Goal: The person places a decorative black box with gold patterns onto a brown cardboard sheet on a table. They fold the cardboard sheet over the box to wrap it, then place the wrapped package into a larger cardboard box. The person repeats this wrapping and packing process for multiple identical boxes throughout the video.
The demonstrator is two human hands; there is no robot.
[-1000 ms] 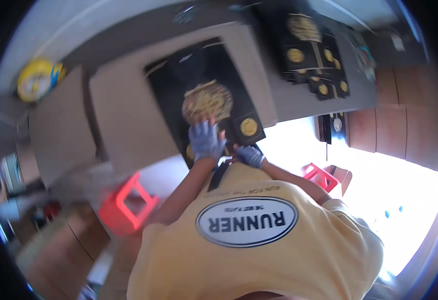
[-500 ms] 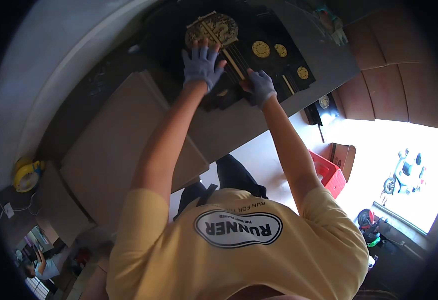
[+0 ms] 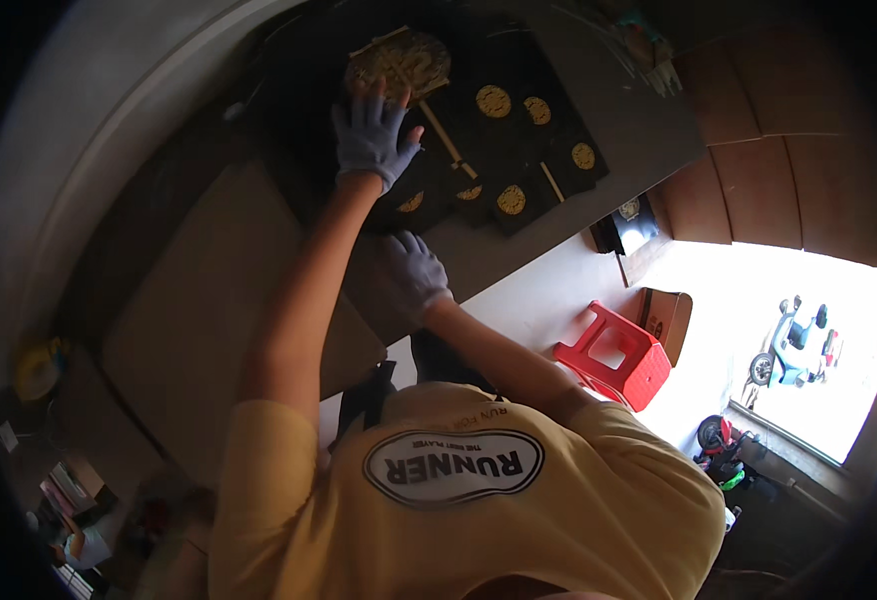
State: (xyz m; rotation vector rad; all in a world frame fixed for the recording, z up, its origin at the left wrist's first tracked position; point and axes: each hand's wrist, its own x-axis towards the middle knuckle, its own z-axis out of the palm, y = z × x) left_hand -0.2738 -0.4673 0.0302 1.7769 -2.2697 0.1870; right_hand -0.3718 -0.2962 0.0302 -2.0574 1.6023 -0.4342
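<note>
Black flat panels with gold decorations lie on the dark table (image 3: 659,135). My left hand (image 3: 371,145), in a grey glove with bare fingertips, lies spread over the panels, its fingertips at the lower edge of a large round gold ornament (image 3: 404,62). A narrow gold strip (image 3: 446,138) runs from that ornament toward the table's front. Around it are several smaller round gold medallions (image 3: 494,101). My right hand (image 3: 417,272), gloved the same way, is nearer to me by the table's front edge, apart from the medallions. Its fingers are blurred, and whatever lies under them is hidden.
Large flat boards (image 3: 209,290) are stacked left of my arms. A red plastic stool (image 3: 624,355) and a cardboard box (image 3: 666,320) stand on the floor to the right. Brown cartons (image 3: 744,190) line the far right. A person's arm (image 3: 77,540) shows at lower left.
My right hand has left the gold strip and come left and toward me, to the table edge. The left hand stays spread on the panels. More medallions and the stool now show.
</note>
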